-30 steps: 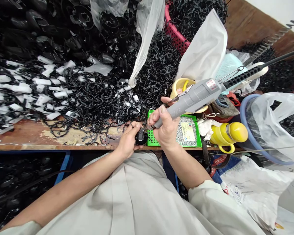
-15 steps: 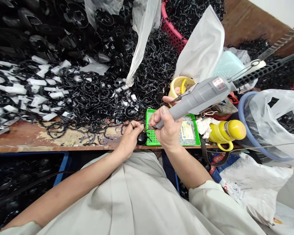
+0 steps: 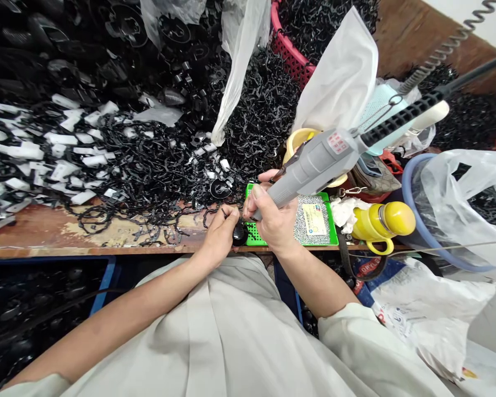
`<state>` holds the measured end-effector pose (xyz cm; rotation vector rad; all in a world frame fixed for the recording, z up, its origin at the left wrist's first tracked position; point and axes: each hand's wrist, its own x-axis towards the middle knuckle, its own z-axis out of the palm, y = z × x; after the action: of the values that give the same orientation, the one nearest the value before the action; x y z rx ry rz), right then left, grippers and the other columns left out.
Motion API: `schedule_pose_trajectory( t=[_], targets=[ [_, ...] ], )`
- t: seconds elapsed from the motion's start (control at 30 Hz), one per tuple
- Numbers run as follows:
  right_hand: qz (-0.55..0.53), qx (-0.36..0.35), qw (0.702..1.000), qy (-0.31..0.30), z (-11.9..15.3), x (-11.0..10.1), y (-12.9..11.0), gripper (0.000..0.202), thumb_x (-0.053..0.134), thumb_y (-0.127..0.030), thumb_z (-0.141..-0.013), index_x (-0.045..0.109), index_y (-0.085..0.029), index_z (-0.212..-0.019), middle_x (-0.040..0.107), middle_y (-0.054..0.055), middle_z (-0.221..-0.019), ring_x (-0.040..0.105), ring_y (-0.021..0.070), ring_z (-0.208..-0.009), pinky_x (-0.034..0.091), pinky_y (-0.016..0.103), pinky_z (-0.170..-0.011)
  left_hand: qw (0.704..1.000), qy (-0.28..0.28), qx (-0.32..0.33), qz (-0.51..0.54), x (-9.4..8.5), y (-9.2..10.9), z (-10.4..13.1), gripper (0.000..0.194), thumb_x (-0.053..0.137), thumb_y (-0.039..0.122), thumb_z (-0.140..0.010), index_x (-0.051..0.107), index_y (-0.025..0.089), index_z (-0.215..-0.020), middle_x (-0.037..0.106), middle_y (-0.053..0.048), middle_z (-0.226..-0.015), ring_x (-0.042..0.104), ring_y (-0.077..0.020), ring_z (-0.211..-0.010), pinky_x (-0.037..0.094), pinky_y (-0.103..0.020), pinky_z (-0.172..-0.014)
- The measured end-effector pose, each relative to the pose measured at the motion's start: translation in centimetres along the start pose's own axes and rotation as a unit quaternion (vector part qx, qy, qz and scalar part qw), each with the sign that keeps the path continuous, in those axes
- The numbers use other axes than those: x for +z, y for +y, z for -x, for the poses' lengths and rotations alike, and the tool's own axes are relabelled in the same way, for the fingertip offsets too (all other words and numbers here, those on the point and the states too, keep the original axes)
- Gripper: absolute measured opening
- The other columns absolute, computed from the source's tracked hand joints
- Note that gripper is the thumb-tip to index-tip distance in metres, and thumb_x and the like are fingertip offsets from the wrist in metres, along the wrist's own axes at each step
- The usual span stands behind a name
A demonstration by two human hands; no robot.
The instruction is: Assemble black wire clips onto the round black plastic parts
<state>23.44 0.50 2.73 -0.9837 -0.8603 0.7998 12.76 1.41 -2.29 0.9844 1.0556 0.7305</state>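
My right hand (image 3: 273, 215) is wrapped round a grey electric screwdriver (image 3: 314, 168), which tilts with its tip toward my left hand. The tip itself is hidden behind my fingers. At the bench edge my left hand (image 3: 222, 234) is closed on a round black plastic part (image 3: 240, 234), with a thin black piece showing between the fingertips. A green tray (image 3: 334, 234) lies just right of the part, under my right hand. It holds many small metal screws (image 3: 300, 234) and a pale printed card (image 3: 315, 219).
Heaps of black plastic parts (image 3: 256, 105) and white pieces (image 3: 62, 139) cover the bench's back and left. A yellow bottle (image 3: 391, 219), blue bucket (image 3: 417, 204) and pink basket (image 3: 289, 52) stand to the right. A coiled cable (image 3: 434, 52) hangs above.
My right hand has brought the screwdriver left and slightly down, closer to my left hand. The black part has hardly shifted, and my left hand stays around it.
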Motion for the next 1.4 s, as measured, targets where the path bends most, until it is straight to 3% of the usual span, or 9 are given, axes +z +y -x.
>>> schedule_pose_trajectory(
  t=[0.27,0.47,0.57,0.67,0.83,1.03,1.17,1.3,1.4],
  targets=[
    [0.01,0.021,1.0,-0.009,-0.1,0.3,0.7,0.028,0.07,-0.039,-0.081,0.052,-0.023,-0.096,0.053,-0.011,-0.052,0.051,0.008,-0.041,0.044,0.023,-0.045,0.995,0.015,0.064,-0.073,-0.1,-0.3,-0.1,0.017,0.054,0.034,-0.088,0.054,0.021,-0.077,0.055,0.0,-0.079,0.047,-0.0156,-0.076,0.041,-0.024,-0.067],
    [0.02,0.014,0.998,0.053,-2.7,-2.3,0.5,0.043,0.069,-0.041,-0.081,0.051,-0.024,-0.116,0.051,-0.012,-0.051,0.047,0.0074,-0.037,0.041,0.021,-0.039,1.0,-0.009,-0.007,-0.028,-0.3,-0.2,0.0,0.017,0.055,0.039,-0.086,0.049,0.024,-0.082,0.047,0.003,-0.07,0.046,-0.0131,-0.059,0.039,-0.021,-0.046],
    [0.072,-0.008,0.993,0.098,-3.7,-4.0,1.3,0.041,0.07,-0.041,-0.079,0.052,-0.023,-0.112,0.052,-0.012,-0.052,0.049,0.007,-0.04,0.042,0.02,-0.041,0.998,-0.023,-0.055,0.017,-0.2,0.1,0.1,0.022,0.054,0.046,-0.085,0.046,0.026,-0.086,0.045,0.005,-0.066,0.045,-0.0116,-0.047,0.033,-0.019,-0.035],
    [0.105,0.012,0.99,0.096,-3.6,-4.8,2.4,0.038,0.07,-0.042,-0.078,0.053,-0.023,-0.106,0.054,-0.011,-0.054,0.051,0.0069,-0.041,0.042,0.02,-0.041,0.996,-0.047,-0.07,0.042,-0.3,0.4,0.2,0.027,0.053,0.051,-0.085,0.044,0.026,-0.088,0.046,0.006,-0.061,0.045,-0.0109,-0.039,0.024,-0.018,-0.03],
    [0.13,0.025,0.988,0.083,-2.9,-4.4,2.7,0.034,0.071,-0.04,-0.078,0.053,-0.022,-0.1,0.056,-0.01,-0.055,0.053,0.0075,-0.041,0.044,0.021,-0.043,0.991,-0.104,-0.065,0.053,-1.0,0.6,0.5,0.037,0.067,0.046,-0.077,0.043,0.026,-0.096,0.053,0.006,-0.071,0.052,-0.0087,-0.044,0.026,-0.015,-0.032],
    [0.137,0.021,0.988,0.071,-2.8,-4.4,2.7,0.034,0.071,-0.04,-0.078,0.052,-0.022,-0.099,0.055,-0.011,-0.054,0.052,0.0075,-0.041,0.046,0.022,-0.044,0.994,-0.088,-0.057,-0.006,-0.8,0.5,0.9,0.041,0.073,0.035,-0.072,0.041,0.024,-0.097,0.048,0.008,-0.077,0.046,-0.0032,-0.044,0.036,-0.015,-0.037],
    [0.121,-0.01,0.989,0.082,-2.9,-4.3,2.4,0.042,0.071,-0.04,-0.079,0.053,-0.023,-0.113,0.054,-0.012,-0.056,0.052,0.0076,-0.042,0.046,0.022,-0.045,0.994,-0.081,-0.061,-0.034,-0.7,0.3,0.6,0.038,0.07,0.033,-0.073,0.042,0.024,-0.096,0.048,0.006,-0.08,0.047,-0.0048,-0.049,0.04,-0.017,-0.039],
    [0.073,-0.051,0.991,0.098,-2.3,-2.9,0.6,0.046,0.066,-0.041,-0.083,0.049,-0.027,-0.123,0.051,-0.012,-0.056,0.05,0.0075,-0.043,0.046,0.022,-0.046,0.994,-0.073,-0.055,-0.052,-0.7,0.2,0.4,0.037,0.069,0.033,-0.072,0.043,0.024,-0.097,0.049,0.003,-0.087,0.051,-0.0087,-0.058,0.045,-0.021,-0.042],
    [0.019,-0.04,0.997,0.063,-1.4,-1.0,-0.8,0.044,0.063,-0.041,-0.085,0.049,-0.027,-0.123,0.049,-0.011,-0.056,0.05,0.0078,-0.043,0.045,0.023,-0.044,0.994,-0.079,-0.043,-0.059,-0.8,0.0,0.4,0.035,0.069,0.032,-0.072,0.043,0.024,-0.096,0.048,0.004,-0.084,0.05,-0.01,-0.059,0.044,-0.022,-0.043]
  ],
)
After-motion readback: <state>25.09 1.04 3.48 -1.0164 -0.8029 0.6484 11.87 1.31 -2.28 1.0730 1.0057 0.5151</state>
